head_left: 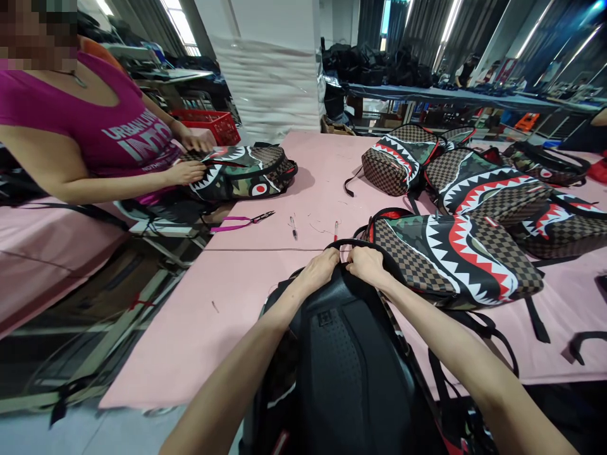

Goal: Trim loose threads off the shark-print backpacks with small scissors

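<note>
A black backpack (355,373) lies back panel up at the table's near edge, its top pointing away from me. My left hand (322,268) is closed on the left side of its top edge, near the handle loop. Close beside it, my right hand (367,264) grips the same top edge on the right. The fingertips of both hands are partly hidden at the fabric. Just right of my right hand lies a checkered backpack (417,253) with a shark-mouth print.
Pink table (190,341) holds purple-handled pliers (241,221), a pen (293,228) and a red pen (336,230). More printed backpacks (488,189) are piled at the right. At the left, a person in a magenta shirt (118,126) handles another backpack (251,174).
</note>
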Motion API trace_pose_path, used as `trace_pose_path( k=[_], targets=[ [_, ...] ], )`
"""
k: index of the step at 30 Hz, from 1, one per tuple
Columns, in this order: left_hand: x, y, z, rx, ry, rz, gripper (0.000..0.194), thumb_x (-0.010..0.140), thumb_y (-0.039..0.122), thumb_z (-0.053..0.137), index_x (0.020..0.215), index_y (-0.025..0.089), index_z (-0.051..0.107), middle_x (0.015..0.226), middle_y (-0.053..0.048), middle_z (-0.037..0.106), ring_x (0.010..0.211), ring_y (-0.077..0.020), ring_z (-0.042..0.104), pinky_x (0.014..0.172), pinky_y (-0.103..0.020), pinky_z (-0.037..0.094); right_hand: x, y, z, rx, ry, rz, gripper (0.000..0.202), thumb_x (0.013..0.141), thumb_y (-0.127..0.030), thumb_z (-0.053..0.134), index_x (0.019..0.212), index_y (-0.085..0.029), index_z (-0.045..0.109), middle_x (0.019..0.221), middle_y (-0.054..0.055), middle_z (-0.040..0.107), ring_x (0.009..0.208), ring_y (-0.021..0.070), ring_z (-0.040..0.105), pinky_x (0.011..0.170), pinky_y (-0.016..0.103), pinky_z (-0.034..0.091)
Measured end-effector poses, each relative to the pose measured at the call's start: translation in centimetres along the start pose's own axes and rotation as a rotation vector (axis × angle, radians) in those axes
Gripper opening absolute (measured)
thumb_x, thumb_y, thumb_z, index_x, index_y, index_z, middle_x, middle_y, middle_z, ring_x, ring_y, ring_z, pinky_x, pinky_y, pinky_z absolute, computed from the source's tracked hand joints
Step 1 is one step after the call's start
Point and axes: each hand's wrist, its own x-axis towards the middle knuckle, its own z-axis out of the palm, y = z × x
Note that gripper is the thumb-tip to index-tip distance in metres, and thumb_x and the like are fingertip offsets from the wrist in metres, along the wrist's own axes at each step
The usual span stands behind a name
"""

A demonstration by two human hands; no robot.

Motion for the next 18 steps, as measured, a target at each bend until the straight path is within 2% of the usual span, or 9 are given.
trace_pose_path(
  k=[5,8,10,11,13,14,16,18],
  targets=[
    [0.4,-0.2,0.1,-0.05,0.046,-0.032,0.021,0.085,0.011,0.034,0.09,0.016,0.054,0.101,-0.01,0.055,0.088,-0.0172,0.055,0.08,-0.033,0.048,-0.1,0.1,0.3,0.004,0.004,-0.002,0.025,0.075,-0.025,0.055,0.097,-0.019,0.065,0.096,0.01,0.069,0.09,0.0249,0.064,0.07,0.029,0.045],
    [0.7,-0.2,-0.6,-0.097,0.116,-0.087,0.028,0.088,0.014,0.027,0.091,0.016,0.055,0.103,-0.009,0.058,0.093,-0.0162,0.056,0.084,-0.032,0.047,-0.4,0.5,0.6,0.001,0.0,-0.008,0.025,0.078,-0.029,0.053,0.097,-0.019,0.066,0.098,0.011,0.068,0.091,0.0248,0.064,0.07,0.029,0.044],
    [-0.2,0.5,-1.4,-0.128,0.16,-0.127,0.034,0.091,0.017,0.022,0.09,0.016,0.057,0.104,-0.008,0.06,0.098,-0.0158,0.055,0.088,-0.031,0.046,-0.7,0.9,0.8,0.002,-0.005,-0.014,0.026,0.079,-0.033,0.052,0.098,-0.021,0.066,0.099,0.01,0.068,0.091,0.0245,0.063,0.07,0.029,0.044],
    [-1.2,1.1,-1.8,-0.122,0.171,-0.135,0.033,0.091,0.02,0.025,0.091,0.017,0.058,0.106,-0.008,0.06,0.103,-0.0171,0.054,0.09,-0.033,0.044,-0.8,1.0,0.8,0.004,-0.008,-0.016,0.027,0.079,-0.034,0.052,0.099,-0.022,0.065,0.099,0.009,0.068,0.091,0.0243,0.063,0.071,0.029,0.044],
    [-4.5,3.0,-2.5,-0.033,0.151,-0.116,0.021,0.086,0.029,0.044,0.097,0.018,0.059,0.116,-0.009,0.059,0.116,-0.025,0.046,0.097,-0.044,0.039,-0.9,1.2,1.0,0.009,-0.011,-0.018,0.027,0.079,-0.033,0.052,0.099,-0.022,0.065,0.098,0.009,0.068,0.092,0.0243,0.063,0.071,0.03,0.044],
    [-6.5,4.0,-2.9,0.062,0.112,-0.095,0.029,0.079,0.032,0.056,0.105,0.02,0.058,0.124,-0.01,0.054,0.124,-0.0314,0.037,0.099,-0.052,0.033,-1.0,1.3,1.0,0.012,-0.01,-0.017,0.027,0.079,-0.033,0.051,0.099,-0.021,0.065,0.098,0.009,0.068,0.092,0.0244,0.063,0.072,0.03,0.044],
    [-10.4,5.8,-4.0,0.261,0.032,-0.08,0.042,0.071,0.024,0.064,0.112,0.025,0.055,0.133,-0.01,0.047,0.128,-0.0395,0.028,0.097,-0.066,0.023,-1.1,1.4,1.1,0.02,-0.006,-0.019,0.027,0.079,-0.031,0.051,0.099,-0.02,0.065,0.098,0.01,0.068,0.093,0.0248,0.063,0.073,0.031,0.044],
    [-13.0,6.4,-5.9,0.41,0.036,-0.107,0.037,0.074,0.012,0.055,0.107,0.028,0.058,0.134,-0.009,0.046,0.128,-0.0394,0.028,0.095,-0.067,0.021,-1.1,1.4,1.1,0.028,0.001,-0.021,0.026,0.08,-0.031,0.05,0.098,-0.019,0.066,0.098,0.011,0.068,0.094,0.025,0.062,0.074,0.032,0.044]
  ],
)
